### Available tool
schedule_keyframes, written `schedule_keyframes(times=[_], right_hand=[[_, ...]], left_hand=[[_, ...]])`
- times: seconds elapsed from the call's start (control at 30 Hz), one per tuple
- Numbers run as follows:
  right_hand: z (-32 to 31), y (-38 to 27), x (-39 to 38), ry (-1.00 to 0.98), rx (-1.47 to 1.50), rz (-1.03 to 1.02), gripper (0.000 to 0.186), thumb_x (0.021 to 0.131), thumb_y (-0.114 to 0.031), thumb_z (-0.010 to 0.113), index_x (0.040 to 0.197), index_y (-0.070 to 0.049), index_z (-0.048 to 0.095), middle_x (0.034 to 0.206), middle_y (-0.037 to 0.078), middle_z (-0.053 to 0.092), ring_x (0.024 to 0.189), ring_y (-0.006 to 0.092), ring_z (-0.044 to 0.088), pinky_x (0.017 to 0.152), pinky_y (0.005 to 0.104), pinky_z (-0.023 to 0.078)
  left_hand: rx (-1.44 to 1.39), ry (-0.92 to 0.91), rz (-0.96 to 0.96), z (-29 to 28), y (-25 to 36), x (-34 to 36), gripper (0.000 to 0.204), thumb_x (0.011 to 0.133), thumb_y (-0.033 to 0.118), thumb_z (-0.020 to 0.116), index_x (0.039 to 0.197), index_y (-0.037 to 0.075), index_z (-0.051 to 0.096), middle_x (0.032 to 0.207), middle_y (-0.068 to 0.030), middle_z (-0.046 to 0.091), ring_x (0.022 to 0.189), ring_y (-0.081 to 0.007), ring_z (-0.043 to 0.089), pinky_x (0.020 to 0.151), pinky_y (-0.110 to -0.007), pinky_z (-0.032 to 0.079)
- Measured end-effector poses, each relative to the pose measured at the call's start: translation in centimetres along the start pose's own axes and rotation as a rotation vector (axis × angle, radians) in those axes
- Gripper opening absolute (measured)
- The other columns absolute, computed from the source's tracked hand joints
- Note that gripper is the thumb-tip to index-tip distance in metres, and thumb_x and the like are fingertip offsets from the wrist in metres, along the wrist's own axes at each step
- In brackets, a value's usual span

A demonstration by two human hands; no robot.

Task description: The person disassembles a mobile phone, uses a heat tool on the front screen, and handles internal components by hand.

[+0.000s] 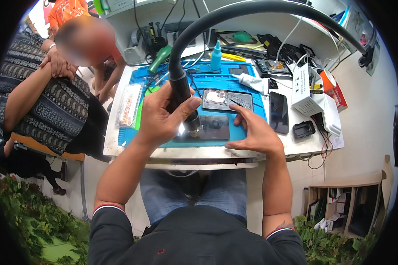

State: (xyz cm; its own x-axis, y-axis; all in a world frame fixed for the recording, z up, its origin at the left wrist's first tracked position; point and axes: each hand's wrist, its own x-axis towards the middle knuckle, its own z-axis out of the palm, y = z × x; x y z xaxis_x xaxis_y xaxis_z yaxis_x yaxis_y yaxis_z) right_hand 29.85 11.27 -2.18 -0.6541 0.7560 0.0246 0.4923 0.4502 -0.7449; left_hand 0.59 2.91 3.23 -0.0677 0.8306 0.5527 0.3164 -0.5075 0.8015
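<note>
My left hand [157,112] is wrapped round the lower part of a thick black gooseneck tube [177,84]. Bright light shows near the tube's lower end, over a dark phone screen panel [216,128] lying on a blue work mat [247,132]. My right hand [258,132] hovers by the panel's right end, its thumb and fingers spread apart. Beside its index finger is a dark slender tip, perhaps tweezers [235,102]; whether the hand holds it I cannot tell. Just beyond the panel lies an opened phone body [216,98] with its inside exposed.
A white tube [252,83], a blue bottle [216,56] and a green-handled tool [160,59] stand or lie farther back. At right are a black phone [278,112] and a white box [306,90]. Another person's clasped hands [57,64] show at left.
</note>
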Motion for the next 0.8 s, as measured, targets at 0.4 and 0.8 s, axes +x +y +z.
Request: schedule_keyframes(times=[0.4, 0.8], right_hand=[[-0.1, -0.1, 0.0, 0.014, 0.071, 0.015, 0.115, 0.065, -0.032, 0.108, 0.163, -0.006, 0.054, 0.109, 0.008, 0.066, 0.091, 0.0227, 0.062, 0.085, 0.0371, 0.055], [0.0, -0.8, 0.2, 0.024, -0.053, -0.023, 0.081, 0.069, -0.035, 0.107, 0.139, -0.008, 0.075, 0.102, 0.005, 0.065, 0.085, 0.0182, 0.057, 0.079, 0.0341, 0.053]], left_hand=[[-0.002, -0.055, -0.008, 6.9, -2.0, 3.3, 0.028, 0.106, 0.023, 0.085, 0.114, 0.000, 0.071, 0.089, -0.0015, 0.073, 0.079, -0.0063, 0.066, 0.071, -0.026, 0.053], [0.117, 0.058, -0.081, 0.5, -2.5, 3.9, 0.033, 0.106, 0.032, 0.085, 0.108, 0.002, 0.072, 0.082, -0.0018, 0.074, 0.074, -0.0071, 0.067, 0.067, -0.025, 0.050]])
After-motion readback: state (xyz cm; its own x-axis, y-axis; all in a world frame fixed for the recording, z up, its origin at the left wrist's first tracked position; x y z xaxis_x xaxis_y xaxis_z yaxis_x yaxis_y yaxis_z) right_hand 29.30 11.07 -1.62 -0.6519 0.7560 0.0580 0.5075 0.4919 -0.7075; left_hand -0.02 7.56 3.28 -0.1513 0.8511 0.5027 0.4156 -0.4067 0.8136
